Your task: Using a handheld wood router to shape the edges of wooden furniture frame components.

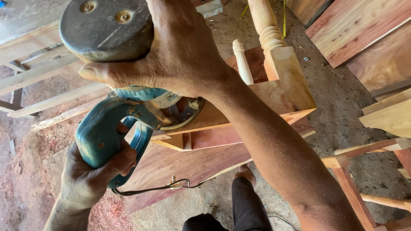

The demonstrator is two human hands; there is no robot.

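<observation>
- Router motor cap (107,30): dull grey metal, scuffed, with rusty screws.
- Router handle (100,132): teal plastic, worn and chipped, matt.
- Router base (182,115): bare tarnished metal.
- Wooden board (201,160): reddish wood, smooth, unfinished.
- Turned leg (274,38), at 1 o'clock: pale raw wood.
- Floor (342,102): rough, dusty.

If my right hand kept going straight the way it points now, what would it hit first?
The right hand points left, wrapped on the power tool's dark round top. Past that, probably the pale wooden slats lower down, though depth is unclear.
</observation>
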